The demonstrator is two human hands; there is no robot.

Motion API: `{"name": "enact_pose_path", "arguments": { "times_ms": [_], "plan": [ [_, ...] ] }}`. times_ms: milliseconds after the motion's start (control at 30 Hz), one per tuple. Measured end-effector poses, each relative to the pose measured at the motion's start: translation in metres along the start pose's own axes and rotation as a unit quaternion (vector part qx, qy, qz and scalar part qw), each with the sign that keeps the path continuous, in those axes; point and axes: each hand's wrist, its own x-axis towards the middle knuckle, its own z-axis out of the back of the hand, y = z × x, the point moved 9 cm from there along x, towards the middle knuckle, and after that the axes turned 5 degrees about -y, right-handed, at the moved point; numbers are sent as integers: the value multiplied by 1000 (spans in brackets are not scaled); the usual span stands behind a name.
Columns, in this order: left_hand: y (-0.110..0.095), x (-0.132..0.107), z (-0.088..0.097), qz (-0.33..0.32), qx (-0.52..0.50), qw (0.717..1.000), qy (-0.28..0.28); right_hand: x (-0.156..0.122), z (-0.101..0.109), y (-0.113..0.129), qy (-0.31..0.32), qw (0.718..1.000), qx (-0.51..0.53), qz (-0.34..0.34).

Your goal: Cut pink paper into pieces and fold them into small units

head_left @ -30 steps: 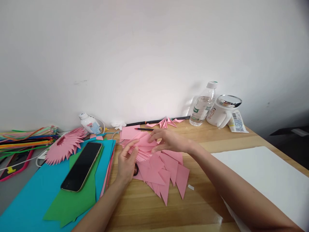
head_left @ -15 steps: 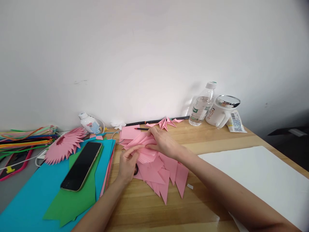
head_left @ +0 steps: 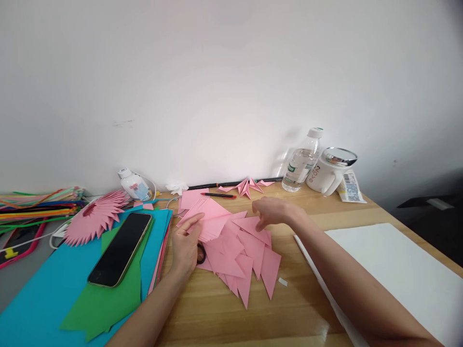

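Note:
My left hand pinches a stack of pink paper squares by its left corner. Under and beside the stack spreads a pile of folded pink paper pieces, several with pointed ends. My right hand is over the right edge of this pile, thumb and bent fingers apart, with nothing visible between them. Black scissors show only a handle loop beside my left hand; the rest is hidden under the paper. Behind the stack lies a thin black and red pencil.
A phone rests on green and blue paper at left, near a pleated pink paper ring. Small folded pink shapes lie by the wall. A water bottle, lidded mug and white sheet are right.
My right hand has left the paper stack and moved right, over the loose folded pieces. The stack, fanned and bent before, now lies flatter in my left hand, and the pencil shows fully.

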Motion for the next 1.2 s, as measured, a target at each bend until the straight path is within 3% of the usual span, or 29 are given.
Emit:
{"name": "enact_pose_path", "arguments": {
  "times_ms": [167, 300, 333, 467, 567, 700, 800, 1000, 1200],
  "plan": [
    [-6, 3, 6, -32, 29, 999, -13, 7, -14, 11, 23, 999, 25, 12],
    [-10, 0, 5, -34, 53, 998, -10, -8, 4, 14, 15, 996, 64, 57],
    [-10, -2, 4, -31, 59, 998, -7, -14, 13, 17, -5, 994, 76, 72],
    [-22, -10, -6, -54, 96, 994, 19, -38, 62, 44, -201, 957, 150, 149],
    [-32, -17, -17, -84, 110, 989, 54, -42, 59, 74, -247, 943, 112, 191],
    [-36, -21, -24, -99, 107, 986, 85, -31, 35, 98, -218, 949, 31, 226],
    [-33, -18, -24, -86, 99, 987, 89, -28, 33, 100, -230, 943, 31, 237],
    [-32, -17, -21, -47, 52, 995, 72, -31, 37, 103, -257, 927, 89, 257],
    [-18, -18, -25, 13, 23, 996, 85, -26, 33, 97, -194, 906, 234, 295]
  ]
}}
